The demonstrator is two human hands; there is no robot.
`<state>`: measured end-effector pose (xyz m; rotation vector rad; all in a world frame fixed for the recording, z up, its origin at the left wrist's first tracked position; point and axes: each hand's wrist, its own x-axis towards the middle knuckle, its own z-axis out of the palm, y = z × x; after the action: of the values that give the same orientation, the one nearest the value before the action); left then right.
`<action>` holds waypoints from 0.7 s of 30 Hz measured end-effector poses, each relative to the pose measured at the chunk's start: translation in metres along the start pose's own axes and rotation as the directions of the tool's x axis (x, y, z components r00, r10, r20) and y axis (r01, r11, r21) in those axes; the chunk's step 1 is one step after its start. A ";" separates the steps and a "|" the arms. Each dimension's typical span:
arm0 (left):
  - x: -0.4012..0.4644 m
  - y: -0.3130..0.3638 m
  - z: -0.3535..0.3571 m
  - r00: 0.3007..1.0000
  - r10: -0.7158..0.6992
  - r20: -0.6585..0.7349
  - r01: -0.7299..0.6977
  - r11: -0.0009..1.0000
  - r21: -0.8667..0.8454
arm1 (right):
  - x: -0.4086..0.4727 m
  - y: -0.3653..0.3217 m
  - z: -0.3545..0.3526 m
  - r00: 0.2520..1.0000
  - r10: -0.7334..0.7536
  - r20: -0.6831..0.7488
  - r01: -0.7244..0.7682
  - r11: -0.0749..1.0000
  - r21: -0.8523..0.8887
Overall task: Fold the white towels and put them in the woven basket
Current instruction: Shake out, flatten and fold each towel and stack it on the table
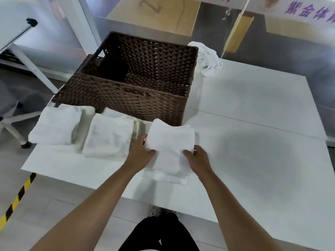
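We grip the folded towel (170,147) from both sides, left hand (140,151) and right hand (198,157) each pinching an edge with thumbs on top, the woven basket (137,98) lying directly beyond it, its open top still empty.

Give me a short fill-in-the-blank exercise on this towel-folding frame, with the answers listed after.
1. Both the left hand and the right hand grip the same folded ____.
2. The woven basket holds ____ towels so far.
3. Left of the held towel, ____ folded towels lie on the white table.
4. The crumpled towel lies to the ____ of the basket.

Missing words: towel; no; two; right
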<state>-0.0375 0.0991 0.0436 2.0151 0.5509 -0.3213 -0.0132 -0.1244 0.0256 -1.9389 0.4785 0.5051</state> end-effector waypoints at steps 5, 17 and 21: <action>0.002 -0.017 0.006 0.989 0.137 0.053 -0.146 0.958 0.246 | 0.001 0.015 0.016 0.995 -0.068 -0.074 0.051 0.976 -0.214; -0.003 -0.016 0.017 0.846 0.509 0.155 -0.451 0.531 0.717 | -0.004 0.027 0.025 0.791 -0.608 0.068 0.456 0.511 -0.729; -0.002 0.002 0.021 0.832 0.530 0.165 -0.485 0.548 0.682 | -0.002 0.018 0.012 0.772 -0.636 0.009 0.449 0.535 -0.716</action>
<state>-0.0379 0.0794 0.0355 2.8304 -0.2166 -0.1016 -0.0265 -0.1200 0.0083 -2.7466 -0.2573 -0.0235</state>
